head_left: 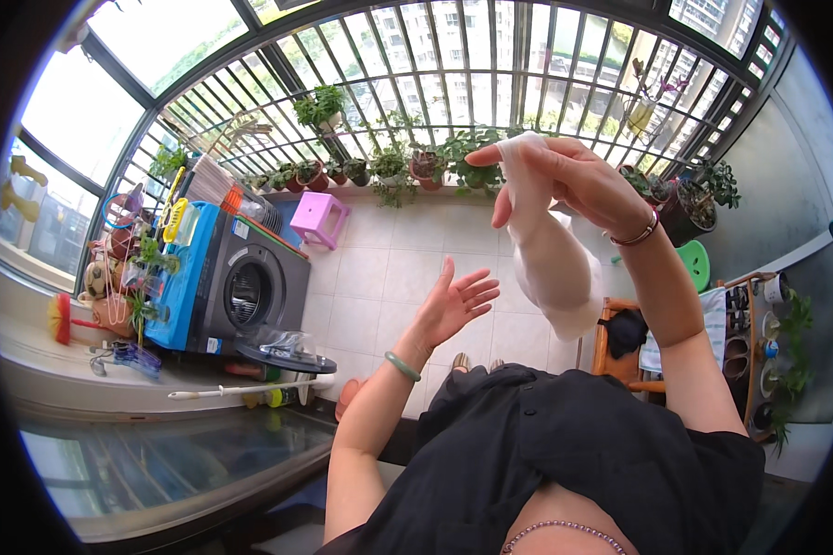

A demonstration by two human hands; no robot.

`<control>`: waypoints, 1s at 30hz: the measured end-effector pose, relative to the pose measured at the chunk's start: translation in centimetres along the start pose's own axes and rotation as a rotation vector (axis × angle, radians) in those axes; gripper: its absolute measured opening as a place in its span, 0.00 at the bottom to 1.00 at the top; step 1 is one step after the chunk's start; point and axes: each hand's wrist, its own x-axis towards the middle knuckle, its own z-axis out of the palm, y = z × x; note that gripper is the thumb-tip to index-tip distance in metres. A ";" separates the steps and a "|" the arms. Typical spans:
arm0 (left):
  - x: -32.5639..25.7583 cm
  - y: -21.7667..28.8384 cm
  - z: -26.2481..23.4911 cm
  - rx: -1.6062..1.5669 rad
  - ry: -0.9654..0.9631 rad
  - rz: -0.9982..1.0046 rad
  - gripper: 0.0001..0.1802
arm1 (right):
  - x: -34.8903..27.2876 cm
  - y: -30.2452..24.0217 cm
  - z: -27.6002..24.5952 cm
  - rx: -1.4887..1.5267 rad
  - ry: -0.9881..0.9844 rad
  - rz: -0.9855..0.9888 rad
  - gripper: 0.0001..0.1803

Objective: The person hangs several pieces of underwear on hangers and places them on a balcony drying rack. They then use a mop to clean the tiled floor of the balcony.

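We note the writing first: on the grey front-loading washing machine [292,270] at our left, a pale blue-and-white sticker [215,345] sits low on the front, near the corner, and a second small label [241,228] is set higher up, by the top edge. Print on both is too small for us to make out.

Now the main item. A white cloth-like piece [557,277] hangs in the air, in front of our body and above the pale tiled floor [379,245]. It looks thin, soft and slightly see-through — narrow and gathered at the top, fuller and rounded lower down, with loose folds along its length. Whether it is fabric or film we cannot tell.

Our right hand [565,180] has it by the upper end: the piece passes over the index finger, with the thumb pressed against it. Our left hand [458,301] is bare and loosely spread, palm showing, just to the left of the hanging piece and apart from it. A green bangle [404,367] circles that wrist.

Round about: a pink stool [319,217] beside the washing machine, potted plants [426,168] lined along the barred window, and a wooden chair [613,363] near our right side — a dark bundle [625,331] on it.
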 end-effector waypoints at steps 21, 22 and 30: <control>-1.8 0.9 2.6 0.062 -0.054 -0.024 0.30 | -1.2 0.7 -1.0 -0.132 0.209 -0.049 0.33; -1.1 -0.2 1.8 0.077 -0.106 -0.099 0.31 | -1.1 0.5 -0.6 -0.169 0.184 -0.065 0.33; -1.2 -2.4 2.6 0.396 0.056 0.020 0.15 | -1.2 0.4 -1.2 -0.058 0.262 -0.110 0.31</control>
